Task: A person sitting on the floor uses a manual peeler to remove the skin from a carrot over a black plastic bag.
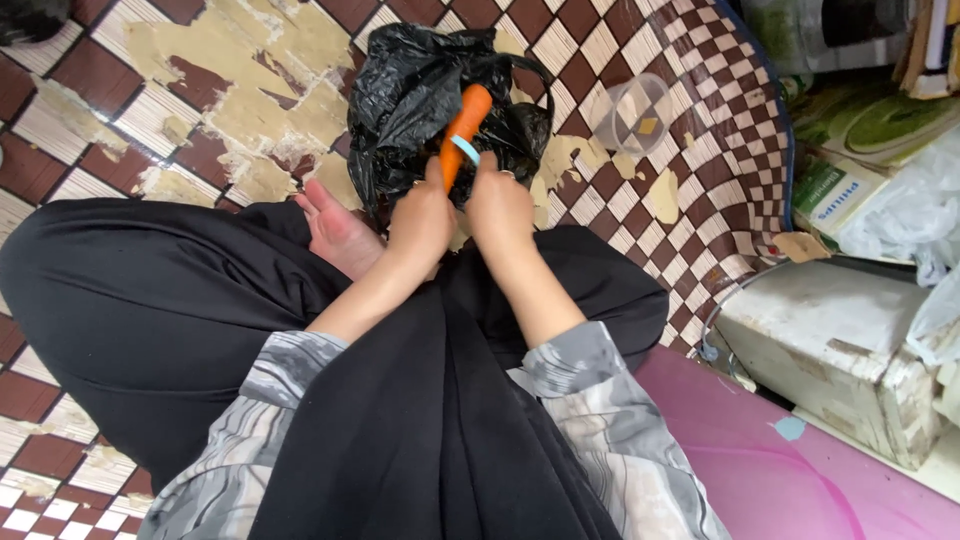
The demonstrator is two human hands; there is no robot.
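Observation:
An orange carrot (466,125) points up and away from me over an open black plastic bag (405,90) on the floor. My left hand (420,220) grips the carrot's lower end. My right hand (498,207) holds a light blue peeler (465,150) whose blade lies across the carrot. Both forearms reach out from grey patterned sleeves over my black-clad lap. A bare foot (335,232) shows just left of my left hand.
The floor is worn checkered brown-and-white vinyl (250,80) with torn patches. A clear plastic cup (630,115) stands right of the bag. A white box (840,350), packages and plastic bags crowd the right side; a pink surface (780,470) lies at lower right.

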